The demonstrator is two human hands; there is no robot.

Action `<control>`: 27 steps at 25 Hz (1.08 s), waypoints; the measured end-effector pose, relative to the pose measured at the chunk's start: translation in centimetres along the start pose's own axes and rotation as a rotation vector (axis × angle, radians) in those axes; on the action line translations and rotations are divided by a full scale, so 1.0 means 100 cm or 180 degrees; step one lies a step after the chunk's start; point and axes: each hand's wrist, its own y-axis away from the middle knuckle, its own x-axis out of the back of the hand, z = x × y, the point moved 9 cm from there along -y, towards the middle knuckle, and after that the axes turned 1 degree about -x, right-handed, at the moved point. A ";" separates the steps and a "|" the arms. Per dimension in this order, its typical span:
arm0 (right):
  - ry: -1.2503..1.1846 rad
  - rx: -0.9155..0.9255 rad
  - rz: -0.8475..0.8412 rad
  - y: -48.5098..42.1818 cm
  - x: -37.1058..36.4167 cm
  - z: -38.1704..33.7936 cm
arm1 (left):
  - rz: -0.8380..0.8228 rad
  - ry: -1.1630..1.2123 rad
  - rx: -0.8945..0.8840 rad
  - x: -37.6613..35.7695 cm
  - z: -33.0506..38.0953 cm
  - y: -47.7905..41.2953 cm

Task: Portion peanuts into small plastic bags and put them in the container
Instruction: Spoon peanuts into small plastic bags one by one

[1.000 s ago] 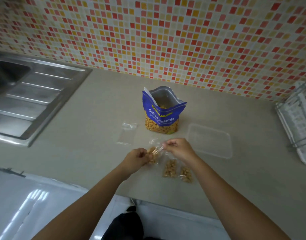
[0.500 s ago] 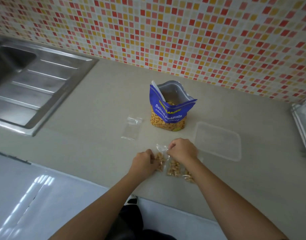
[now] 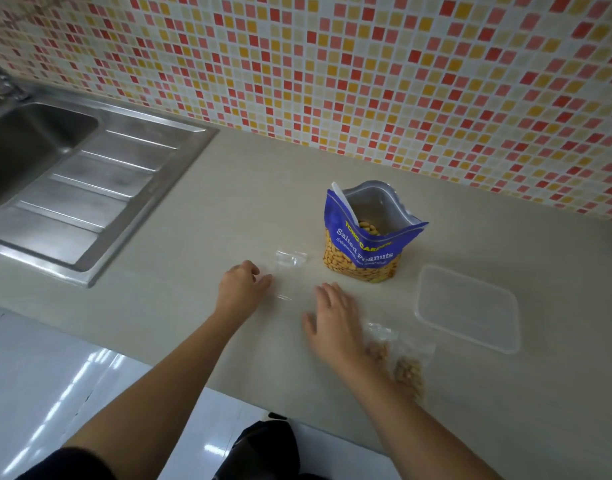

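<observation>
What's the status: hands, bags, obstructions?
Both open, holding nothing: left hand by empty bag, right hand over counter. Filled bags beside right wrist; container holds none. Nothing between them.

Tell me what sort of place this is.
Most likely a home kitchen: a stainless steel sink with a drainboard, a mosaic-tiled wall behind the countertop, and an open bag of salted peanuts standing on it.

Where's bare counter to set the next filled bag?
Bare counter lies between the sink drainboard and the left hand, behind the peanut bag up to the tiled wall, and near the edge below the container. Crowded: empty bag, right hand and filled bags cluster before the peanut bag.
</observation>
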 end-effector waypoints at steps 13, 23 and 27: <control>0.0151 -0.0560 -0.0709 0.023 -0.068 -0.028 | -0.0655 -0.0225 0.0215 -0.024 0.004 -0.029; 0.0145 -0.0653 -0.0448 0.022 -0.065 -0.023 | -0.0941 0.1517 0.0554 -0.010 -0.006 -0.026; -0.0019 -0.0396 -0.0090 0.019 -0.047 -0.026 | -0.1059 0.2403 0.0490 0.006 0.001 -0.017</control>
